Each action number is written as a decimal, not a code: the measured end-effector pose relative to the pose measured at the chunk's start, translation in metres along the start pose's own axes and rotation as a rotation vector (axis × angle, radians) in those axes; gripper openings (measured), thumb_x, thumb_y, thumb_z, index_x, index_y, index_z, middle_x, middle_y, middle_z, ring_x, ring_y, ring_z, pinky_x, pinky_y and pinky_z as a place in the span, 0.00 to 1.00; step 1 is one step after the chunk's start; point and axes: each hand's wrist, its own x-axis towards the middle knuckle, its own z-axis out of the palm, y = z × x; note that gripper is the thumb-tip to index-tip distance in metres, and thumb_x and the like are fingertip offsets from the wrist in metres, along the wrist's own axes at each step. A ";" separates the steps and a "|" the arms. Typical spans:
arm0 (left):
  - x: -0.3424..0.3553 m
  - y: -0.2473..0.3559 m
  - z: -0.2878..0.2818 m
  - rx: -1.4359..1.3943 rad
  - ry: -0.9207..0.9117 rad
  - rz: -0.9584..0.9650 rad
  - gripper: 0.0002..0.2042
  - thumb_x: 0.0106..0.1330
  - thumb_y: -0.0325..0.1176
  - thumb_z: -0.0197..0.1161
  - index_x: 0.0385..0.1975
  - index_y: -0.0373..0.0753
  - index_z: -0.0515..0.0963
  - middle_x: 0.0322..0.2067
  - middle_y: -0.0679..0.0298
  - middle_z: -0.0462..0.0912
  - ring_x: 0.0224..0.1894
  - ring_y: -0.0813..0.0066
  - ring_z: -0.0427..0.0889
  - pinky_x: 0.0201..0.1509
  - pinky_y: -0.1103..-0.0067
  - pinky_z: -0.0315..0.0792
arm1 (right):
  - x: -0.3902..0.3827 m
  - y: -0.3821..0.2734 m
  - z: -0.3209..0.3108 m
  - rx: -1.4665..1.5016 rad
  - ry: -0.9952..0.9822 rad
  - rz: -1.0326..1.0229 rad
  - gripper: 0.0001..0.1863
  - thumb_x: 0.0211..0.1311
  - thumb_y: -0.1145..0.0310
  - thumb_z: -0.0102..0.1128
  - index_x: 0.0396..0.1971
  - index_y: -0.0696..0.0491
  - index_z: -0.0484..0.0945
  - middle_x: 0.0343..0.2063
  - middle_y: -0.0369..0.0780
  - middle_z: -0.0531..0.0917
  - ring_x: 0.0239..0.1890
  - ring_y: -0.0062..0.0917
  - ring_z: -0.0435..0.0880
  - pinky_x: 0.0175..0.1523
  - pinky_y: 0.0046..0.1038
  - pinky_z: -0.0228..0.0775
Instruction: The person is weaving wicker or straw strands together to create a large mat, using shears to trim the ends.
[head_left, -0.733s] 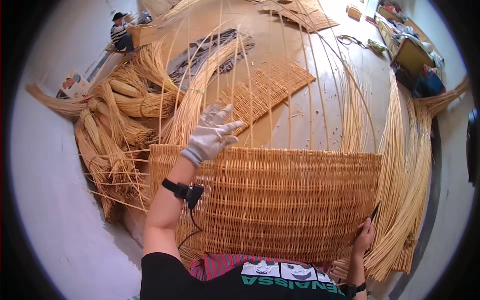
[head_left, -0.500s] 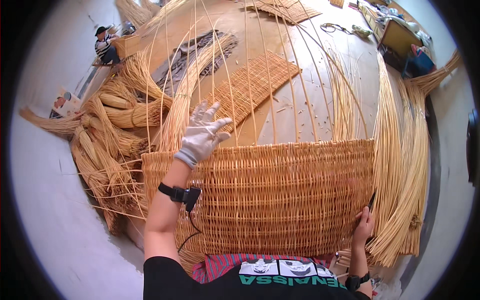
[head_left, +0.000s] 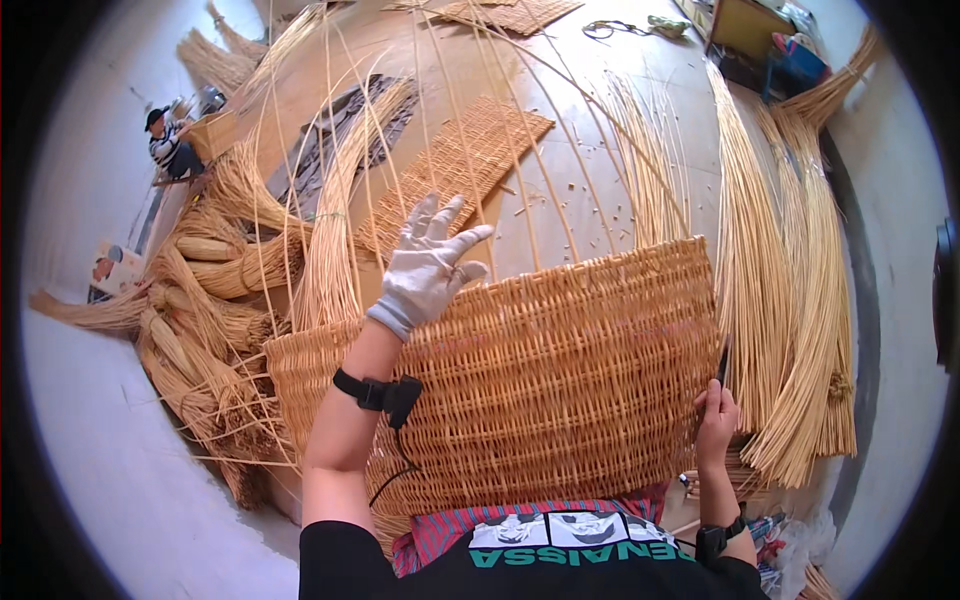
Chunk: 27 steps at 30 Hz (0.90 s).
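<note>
A large woven wicker panel [head_left: 540, 390] stands across my lap, with long upright rods [head_left: 545, 180] rising from its top edge. My left hand [head_left: 425, 270], in a white glove, is raised at that edge among the rods. Its fingers are spread and hold nothing. At the panel's right edge, my bare right hand [head_left: 716, 420] is closed round a thin dark pointed tool [head_left: 724, 358] that points upward; its exact kind does not show. The lower part of the panel meets a striped red cloth [head_left: 430, 535] on my lap.
Bundles of pale rods [head_left: 750, 260] lie along the right, and heaped bundles [head_left: 215, 260] fill the left. A second woven panel [head_left: 465, 165] lies on the floor ahead, with scraps near it. Far left, another person [head_left: 172, 145] sits beside a basket [head_left: 213, 133].
The panel has tilted, its right end now higher and its left end lower. My left hand has shifted a little right and stays spread. The whole view has turned slightly.
</note>
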 end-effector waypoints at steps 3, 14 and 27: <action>0.023 0.033 0.003 -0.115 0.025 0.123 0.26 0.72 0.60 0.58 0.67 0.60 0.78 0.75 0.50 0.65 0.81 0.46 0.52 0.83 0.58 0.45 | 0.000 -0.008 0.001 -0.025 0.011 -0.018 0.26 0.82 0.58 0.53 0.20 0.57 0.74 0.21 0.34 0.69 0.26 0.21 0.65 0.35 0.29 0.59; 0.072 0.098 0.025 -0.081 0.072 0.211 0.30 0.69 0.64 0.58 0.68 0.59 0.77 0.74 0.49 0.67 0.79 0.44 0.55 0.81 0.55 0.49 | -0.003 -0.015 0.002 -0.012 0.021 -0.019 0.25 0.79 0.58 0.56 0.21 0.57 0.78 0.23 0.39 0.76 0.28 0.27 0.75 0.38 0.31 0.66; 0.088 0.156 0.079 -0.350 -0.213 -0.016 0.29 0.74 0.54 0.61 0.73 0.54 0.70 0.65 0.54 0.78 0.64 0.50 0.79 0.64 0.66 0.76 | 0.001 -0.034 0.018 -0.100 0.005 -0.005 0.23 0.77 0.52 0.54 0.26 0.54 0.83 0.28 0.46 0.81 0.34 0.43 0.81 0.43 0.42 0.71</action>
